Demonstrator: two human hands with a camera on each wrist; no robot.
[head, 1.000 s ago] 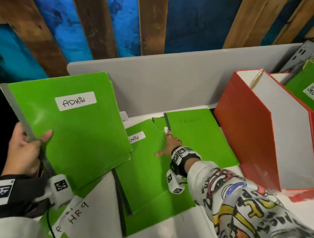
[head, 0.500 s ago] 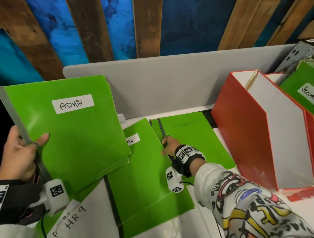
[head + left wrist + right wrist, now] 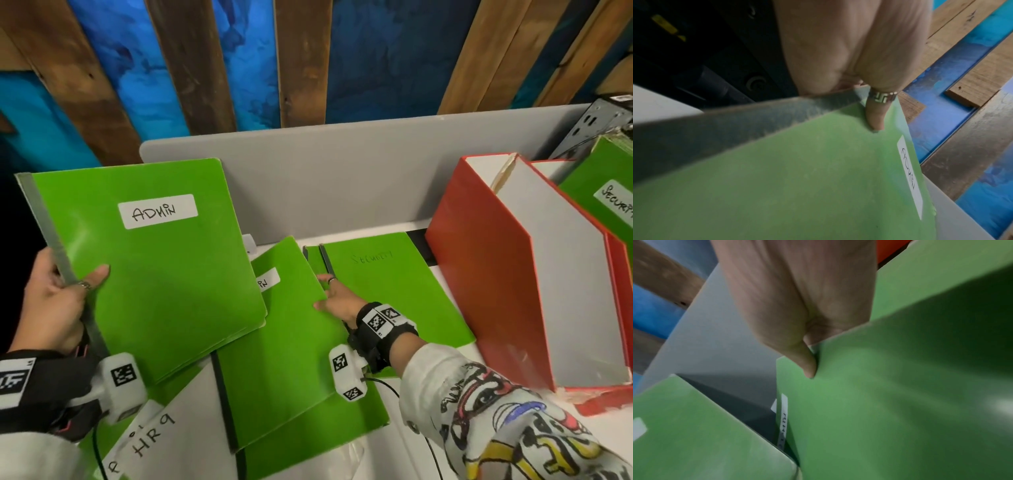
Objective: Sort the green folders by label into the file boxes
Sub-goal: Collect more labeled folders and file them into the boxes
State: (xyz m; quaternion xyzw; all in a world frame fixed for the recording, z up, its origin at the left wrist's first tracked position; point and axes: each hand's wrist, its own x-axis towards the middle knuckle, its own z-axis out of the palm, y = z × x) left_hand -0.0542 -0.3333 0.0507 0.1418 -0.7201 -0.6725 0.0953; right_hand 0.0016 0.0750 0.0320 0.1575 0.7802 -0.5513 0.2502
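Observation:
My left hand [image 3: 58,301] grips the grey spine of a small stack of green folders [image 3: 154,274] held up at the left; the top one reads ADMIN [image 3: 910,177], and my thumb presses its cover. My right hand [image 3: 334,298] pinches the right edge of a second ADMIN folder [image 3: 284,342] lying on the table, thumb on top [image 3: 807,365], fingers tucked under. To its right lies a green folder marked SECURITY [image 3: 387,291]. Red file boxes [image 3: 486,274] stand at the right; the far one holds a SECURITY folder [image 3: 613,202].
A white file box labelled HR9 [image 3: 161,442] sits at the lower left, over more green folders. A grey partition [image 3: 342,181] closes the back of the white table [image 3: 428,442]. A dark metal case [image 3: 596,126] stands at the far right.
My right hand has slid from lying on the folder's cover to its right edge and taken hold of it, lifting that edge slightly. The left hand keeps the ADMIN stack steady.

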